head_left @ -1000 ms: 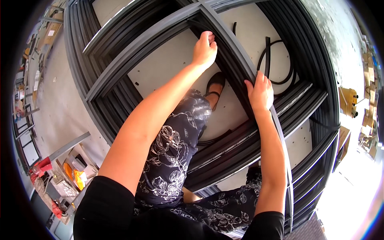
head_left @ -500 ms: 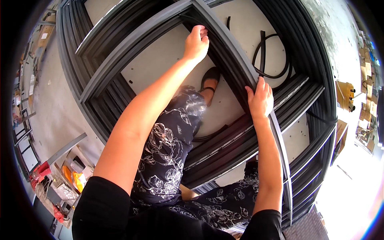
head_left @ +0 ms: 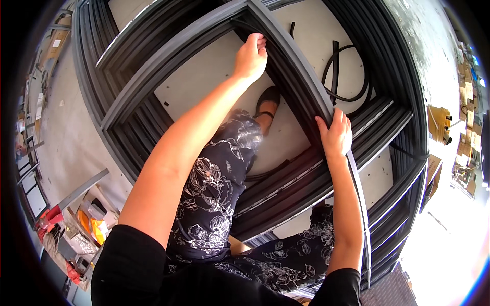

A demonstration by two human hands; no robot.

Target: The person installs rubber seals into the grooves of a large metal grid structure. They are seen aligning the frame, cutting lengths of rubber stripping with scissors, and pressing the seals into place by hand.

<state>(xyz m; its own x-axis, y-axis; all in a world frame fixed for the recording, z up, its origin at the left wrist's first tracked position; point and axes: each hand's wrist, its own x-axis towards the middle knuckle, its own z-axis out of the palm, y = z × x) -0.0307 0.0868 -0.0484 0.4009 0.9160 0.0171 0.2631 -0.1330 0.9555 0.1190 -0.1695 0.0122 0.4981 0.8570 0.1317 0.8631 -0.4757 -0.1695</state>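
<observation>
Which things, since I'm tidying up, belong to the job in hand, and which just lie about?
In hand:
grey frame (right hand on it, left hand at its inner side)

Seemingly lying about:
yellow container
cardboard box
yellow packet
black strips, perhaps

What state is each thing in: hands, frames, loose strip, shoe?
Left hand: fingers curled, beside the top frame's inner edge; grip hidden
Right hand: over the top frame's bar, thumb apart from fingers
Top frame: lying on the stack
Other frames: stacked
Strip: loose, curved into a loop, on the floor
Shoe: worn, on the floor
</observation>
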